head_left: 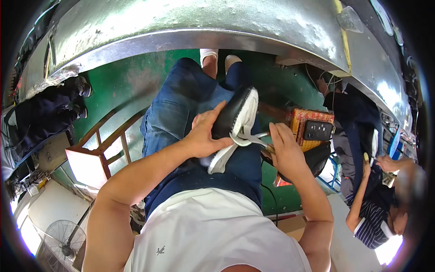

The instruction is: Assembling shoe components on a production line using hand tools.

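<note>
A black shoe upper [230, 113] lies across my lap with its pale underside facing right, and small stitches or notches run along the edge. My left hand [206, 131] grips it from the left, thumb pressed near the middle and fingers spread along the black side. My right hand [285, 149] is curled at the shoe's right side, round a pale, forked hand tool [256, 137] whose exact kind I cannot make out. The tool's end touches the white lining [222, 159] at the shoe's middle.
A dented metal workbench [190, 38] spans the far side. To the right, a stool with a patterned seat [312, 146] carries a black case [318, 130]. A wooden chair [90, 161] stands left, a fan [63, 245] lower left. A co-worker [371, 217] works at right.
</note>
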Demonstrator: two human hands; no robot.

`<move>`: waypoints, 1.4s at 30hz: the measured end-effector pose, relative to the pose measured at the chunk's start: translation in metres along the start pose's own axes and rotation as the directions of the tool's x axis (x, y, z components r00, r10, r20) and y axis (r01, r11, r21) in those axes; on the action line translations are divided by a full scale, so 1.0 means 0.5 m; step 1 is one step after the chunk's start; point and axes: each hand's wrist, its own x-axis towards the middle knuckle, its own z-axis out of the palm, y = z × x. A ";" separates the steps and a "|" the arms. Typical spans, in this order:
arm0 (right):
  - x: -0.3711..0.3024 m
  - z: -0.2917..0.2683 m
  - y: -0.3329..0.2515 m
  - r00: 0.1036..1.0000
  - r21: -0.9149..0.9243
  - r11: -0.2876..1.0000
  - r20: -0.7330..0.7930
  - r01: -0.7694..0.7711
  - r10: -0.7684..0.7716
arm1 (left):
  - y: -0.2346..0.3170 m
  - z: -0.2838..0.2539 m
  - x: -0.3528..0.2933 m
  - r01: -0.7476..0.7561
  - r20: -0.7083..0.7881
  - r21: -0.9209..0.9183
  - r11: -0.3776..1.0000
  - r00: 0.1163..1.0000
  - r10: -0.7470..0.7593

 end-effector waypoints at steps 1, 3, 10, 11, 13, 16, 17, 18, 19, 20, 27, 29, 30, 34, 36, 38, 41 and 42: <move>0.006 -0.008 -0.005 1.000 -0.030 1.000 -0.005 -0.002 0.002 | 0.001 0.005 -0.003 0.034 -0.035 -0.014 0.999 0.999 -0.034; 0.013 -0.013 -0.015 0.999 0.117 0.993 -0.048 0.020 -0.014 | 0.005 0.021 -0.017 0.063 -0.069 -0.011 0.998 0.996 -0.063; 0.025 0.172 -0.111 0.904 0.766 0.527 0.161 -0.368 0.397 | -0.014 0.047 -0.040 -0.057 -0.329 0.081 0.995 0.941 0.081; 0.027 0.189 -0.125 0.895 0.781 0.515 0.124 -0.354 0.428 | -0.014 0.044 -0.045 -0.135 -0.344 0.098 0.986 0.925 0.161; 0.028 0.197 -0.131 0.894 0.797 0.502 0.103 -0.337 0.436 | -0.007 0.046 -0.049 -0.140 -0.341 0.217 0.966 0.917 0.209; 0.030 0.181 -0.105 0.919 0.823 0.479 0.124 -0.306 0.374 | 0.007 0.040 -0.056 -0.144 -0.286 0.351 0.925 0.925 0.252; 0.032 0.152 -0.082 0.906 0.867 0.300 0.318 -0.397 0.281 | 0.021 0.035 -0.053 -0.144 -0.252 0.365 0.920 0.936 0.246; 0.029 0.127 -0.054 0.865 0.859 0.121 0.480 -0.497 0.145 | 0.039 0.036 -0.060 -0.050 -0.215 0.384 0.922 0.966 0.142; 0.019 0.123 -0.009 0.848 0.848 0.018 0.530 -0.530 0.015 | 0.054 0.036 -0.061 -0.065 -0.209 0.392 0.918 0.965 0.158; 0.011 0.099 -0.009 0.838 0.838 -0.019 0.545 -0.545 0.023 | 0.059 0.036 -0.061 -0.049 -0.185 0.394 0.918 0.974 0.131; 0.005 0.029 -0.045 0.947 0.794 0.543 0.126 -0.274 0.295 | 0.082 0.044 -0.052 0.002 -0.149 0.453 0.892 0.986 0.073; 0.043 0.045 -0.038 0.967 0.739 0.669 -0.108 -0.077 0.230 | 0.091 0.045 -0.050 0.005 -0.108 0.469 0.883 0.993 0.051; 0.061 0.039 -0.024 0.968 0.702 0.687 0.013 -0.187 0.249 | 0.095 0.045 -0.051 0.019 -0.068 0.485 0.875 0.998 0.016; 0.067 0.032 -0.040 0.970 0.636 0.740 0.059 -0.219 0.236 | 0.087 0.038 -0.063 0.033 -0.046 0.489 0.871 0.999 -0.012; 0.064 0.039 -0.041 0.972 0.547 0.805 0.077 -0.228 0.223 | 0.082 0.047 -0.068 0.067 -0.085 0.436 0.897 0.996 -0.033; 0.063 0.025 -0.048 0.977 0.570 0.797 0.055 -0.199 0.205 | 0.055 0.058 -0.070 0.063 -0.166 0.342 0.938 0.986 -0.006; 0.056 0.046 -0.044 0.985 0.483 0.862 0.001 -0.150 0.171 | 0.064 0.057 -0.061 0.138 -0.189 0.243 0.960 0.978 -0.092; 0.053 0.056 -0.040 0.989 0.363 0.923 -0.029 -0.123 0.143 | 0.059 0.059 -0.055 0.152 -0.184 0.234 0.960 0.977 -0.110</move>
